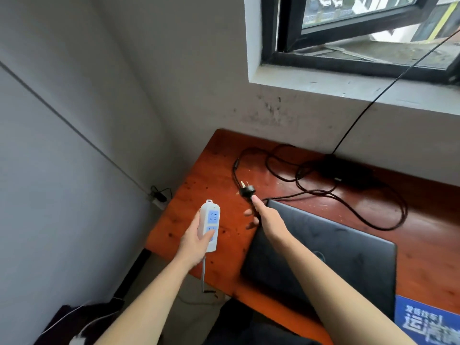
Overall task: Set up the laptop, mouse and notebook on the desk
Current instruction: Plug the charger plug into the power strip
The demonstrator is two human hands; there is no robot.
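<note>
Fingers (pixel 207 236) of left hand (pixel 193 242) grip a white power strip (pixel 211 219), right hand (pixel 267 217) pinches a black plug (pixel 247 191) over orange desk (pixel 423 245).

The desk (pixel 214 155) is varnished wood, glossy at the far right and scuffed on the left. The laptop lid (pixel 348 247) is matt black. The power strip (pixel 210 220) is smooth white plastic; the plug (pixel 247 191) is black plastic with metal pins.

There are 2 hands, 1 left hand (pixel 196 241) and 1 right hand (pixel 267 217), 1 laptop (pixel 348 257), 1 power strip (pixel 210 220) with 2 sockets, 1 plug (pixel 246 190), 1 adapter brick (pixel 348 173), 1 blue printed item (pixel 428 322) at lower right, 1 desk (pixel 211 170) and 1 window (pixel 361 33) at upper right.
</note>
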